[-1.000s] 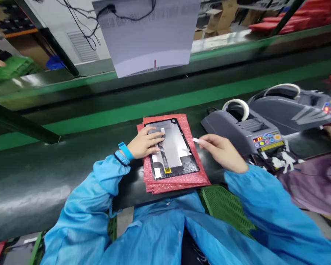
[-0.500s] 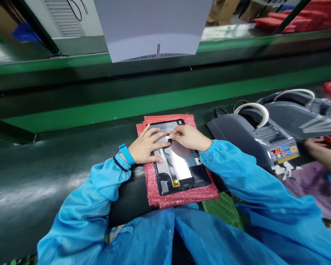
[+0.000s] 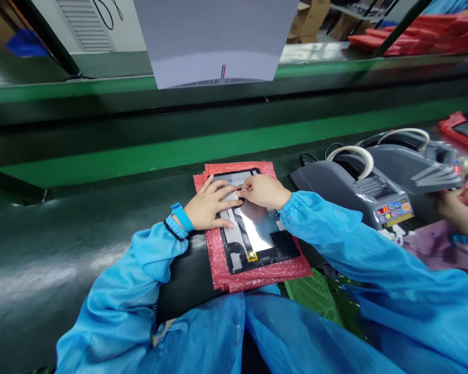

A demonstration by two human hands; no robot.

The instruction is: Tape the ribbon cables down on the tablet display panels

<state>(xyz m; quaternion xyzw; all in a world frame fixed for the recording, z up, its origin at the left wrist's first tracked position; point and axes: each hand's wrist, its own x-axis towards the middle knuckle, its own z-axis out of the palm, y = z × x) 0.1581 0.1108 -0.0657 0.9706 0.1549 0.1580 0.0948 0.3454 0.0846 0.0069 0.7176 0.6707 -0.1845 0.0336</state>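
A tablet screen panel (image 3: 259, 259), its silver and black back side up, lies on red bubble-wrap bags (image 3: 234, 283). My left hand (image 3: 208, 206) rests on the panel's left side with its fingers spread. On the panel's upper middle, my right hand (image 3: 265, 191) has thumb and forefinger pinched together beside my left fingertips. What the pinch holds, if anything, is too small to make out. Below my hands a flat ribbon cable (image 3: 246, 236) with a yellow end runs down the panel.
Two grey tape dispensers (image 3: 347, 189) with white tape rolls stand to the right. Another person's hand (image 3: 464, 208) is beside the farther one. A green perforated basket (image 3: 314, 296) sits below the bench edge. A white sheet (image 3: 218, 41) hangs ahead, and red bags (image 3: 417, 34) lie beyond.
Both my hands keep nearly the same place on the panel. A white bit seen at my right fingertips before is now mostly hidden. The other person's hand has shifted.
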